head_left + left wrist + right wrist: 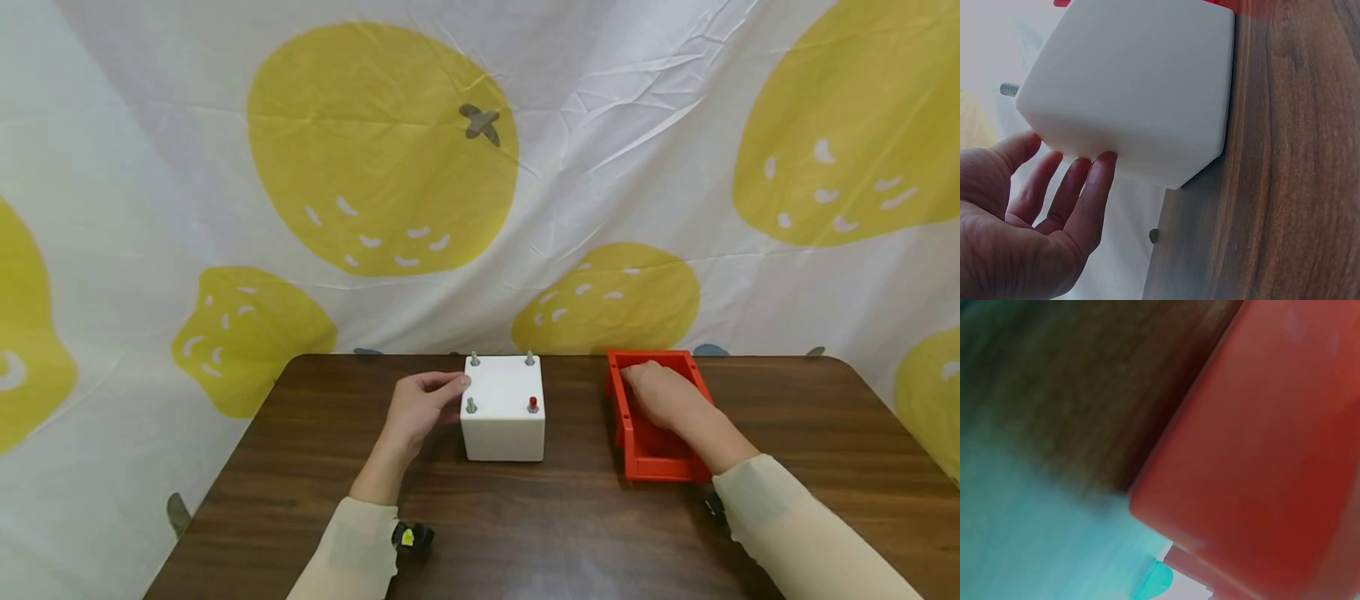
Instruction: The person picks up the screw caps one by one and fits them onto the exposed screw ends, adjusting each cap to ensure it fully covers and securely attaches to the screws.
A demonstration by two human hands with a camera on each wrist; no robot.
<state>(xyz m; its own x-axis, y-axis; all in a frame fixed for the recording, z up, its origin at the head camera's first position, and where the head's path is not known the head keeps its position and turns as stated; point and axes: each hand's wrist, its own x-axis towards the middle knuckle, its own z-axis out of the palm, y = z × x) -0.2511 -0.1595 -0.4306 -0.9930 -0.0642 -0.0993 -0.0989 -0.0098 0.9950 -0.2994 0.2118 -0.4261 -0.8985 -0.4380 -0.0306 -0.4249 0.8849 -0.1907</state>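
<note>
while left hand [417,410], uncurled, touches white block [502,417], bin [666,469] obscures whether right hand [664,396] grips.

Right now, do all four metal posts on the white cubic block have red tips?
No: in the head view, only the near-right post has a red tip; the other three posts are grey.

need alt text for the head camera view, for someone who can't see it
A person's left hand touches a white block with four upright bolts, one red-topped, while the right hand reaches into a red bin on a brown table.
</note>
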